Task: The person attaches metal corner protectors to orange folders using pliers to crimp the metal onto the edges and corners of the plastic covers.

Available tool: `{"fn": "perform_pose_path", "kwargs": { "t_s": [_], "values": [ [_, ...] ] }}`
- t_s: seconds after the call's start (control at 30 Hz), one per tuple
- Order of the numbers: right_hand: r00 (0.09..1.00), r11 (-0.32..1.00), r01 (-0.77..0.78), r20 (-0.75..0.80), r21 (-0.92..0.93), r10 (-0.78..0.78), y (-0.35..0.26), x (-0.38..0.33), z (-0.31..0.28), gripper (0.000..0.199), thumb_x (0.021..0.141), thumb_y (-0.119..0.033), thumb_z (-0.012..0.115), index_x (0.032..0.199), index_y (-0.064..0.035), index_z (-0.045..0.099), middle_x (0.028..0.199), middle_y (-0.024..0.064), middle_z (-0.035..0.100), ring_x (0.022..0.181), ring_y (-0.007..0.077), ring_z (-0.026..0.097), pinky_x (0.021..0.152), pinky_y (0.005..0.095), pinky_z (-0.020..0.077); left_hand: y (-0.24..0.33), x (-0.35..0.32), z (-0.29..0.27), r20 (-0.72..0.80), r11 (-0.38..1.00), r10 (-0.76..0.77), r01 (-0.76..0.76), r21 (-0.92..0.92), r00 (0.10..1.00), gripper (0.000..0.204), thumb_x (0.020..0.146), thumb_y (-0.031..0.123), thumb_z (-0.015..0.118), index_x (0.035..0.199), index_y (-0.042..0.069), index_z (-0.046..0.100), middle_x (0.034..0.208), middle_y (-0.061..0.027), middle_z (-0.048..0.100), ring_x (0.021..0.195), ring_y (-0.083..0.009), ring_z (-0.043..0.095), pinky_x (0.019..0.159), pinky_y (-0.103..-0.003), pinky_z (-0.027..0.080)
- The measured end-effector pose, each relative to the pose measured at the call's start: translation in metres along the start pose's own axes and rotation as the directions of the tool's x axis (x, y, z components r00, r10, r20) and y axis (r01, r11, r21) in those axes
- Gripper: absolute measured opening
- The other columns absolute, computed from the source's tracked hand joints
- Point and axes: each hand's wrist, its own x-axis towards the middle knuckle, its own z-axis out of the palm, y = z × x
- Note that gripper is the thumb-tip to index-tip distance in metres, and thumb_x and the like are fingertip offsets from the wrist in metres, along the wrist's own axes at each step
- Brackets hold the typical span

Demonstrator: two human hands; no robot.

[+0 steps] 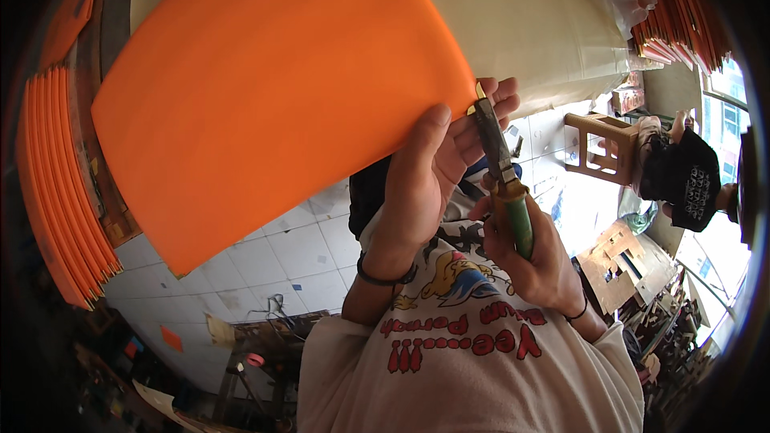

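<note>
A large orange folder or cover (281, 88) with a smooth face stretches across the upper left of the head view. My left hand (421, 172) grips it near its right corner, thumb on top and the other fingers behind. In my right hand (536, 263) is a pair of pliers (494, 132) with green handles, pointing upward. Their jaws are at that same corner, where a small gold-coloured metal piece (480, 90) shows. I cannot tell whether the jaws are closed on it. Another gold bit sits at the folder's lower corner.
A stack of similar orange folders (60, 184) stands at the far left, and another orange stack (678, 12) at the upper right. A beige-covered table (529, 20) lies behind. On the right, a person (691, 180) is by a brown stool (601, 147); scraps are piled below.
</note>
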Motion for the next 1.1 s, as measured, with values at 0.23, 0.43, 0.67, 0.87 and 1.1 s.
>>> {"fn": "perform_pose_path", "kwargs": {
  "t_s": [0.23,0.43,0.67,0.87,1.1],
  "values": [
    [0.995,0.995,0.09,-0.04,-0.05,-0.092,0.002,0.002,-0.003,0.031,0.081,0.001,0.051,0.112,-0.0012,0.05,0.08,0.0128,0.057,0.068,0.0284,0.06,0.065,0.0358,0.0471,0.0,0.002,0.003,-0.008,0.999,-0.009,0.009,-0.042,1.0,0.057,0.102,0.039,0.03,0.135,-0.006,0.045,0.14,-0.0285,0.047,0.132,-0.0351,0.048,0.114,-0.045,0.035],
    [0.997,0.995,0.066,-0.034,-0.076,-0.069,0.006,0.006,-0.007,0.032,0.078,0.002,0.052,0.11,-0.0005,0.049,0.083,0.0134,0.057,0.071,0.0311,0.06,0.067,0.0381,0.0466,0.002,0.0,0.004,-0.028,0.998,-0.042,0.041,-0.048,0.999,0.058,0.101,0.041,0.03,0.135,-0.004,0.046,0.14,-0.0279,0.047,0.133,-0.0357,0.047,0.113,-0.044,0.034],
    [0.991,0.991,0.11,-0.063,-0.081,-0.115,0.012,0.009,-0.005,0.028,0.079,0.001,0.053,0.107,-0.0001,0.05,0.081,0.0134,0.057,0.067,0.0312,0.059,0.063,0.0392,0.0457,-0.001,0.001,0.001,-0.025,0.998,-0.044,0.043,-0.038,0.999,0.059,0.101,0.041,0.03,0.135,-0.005,0.046,0.14,-0.027,0.047,0.132,-0.0355,0.048,0.112,-0.044,0.035],
    [0.995,0.994,0.076,-0.054,-0.081,-0.081,0.012,0.01,-0.003,0.028,0.078,0.0,0.054,0.105,0.0002,0.048,0.083,0.0133,0.057,0.068,0.0289,0.059,0.065,0.0373,0.0472,-0.002,0.007,0.001,-0.007,0.999,0.015,-0.015,-0.028,1.0,0.058,0.102,0.04,0.03,0.135,-0.005,0.045,0.138,-0.0287,0.049,0.13,-0.036,0.049,0.114,-0.045,0.034],
    [0.997,0.992,0.048,0.049,0.119,-0.054,0.009,0.002,-0.007,0.034,0.072,0.005,0.054,0.107,0.0033,0.057,0.118,0.0145,0.056,0.095,0.0248,0.058,0.088,0.0363,0.0473,-0.001,0.005,0.003,-0.05,1.0,0.017,-0.018,-0.024,0.999,0.058,0.102,0.039,0.033,0.135,-0.007,0.045,0.139,-0.0304,0.047,0.129,-0.0361,0.05,0.113,-0.044,0.036]
  ]
}}
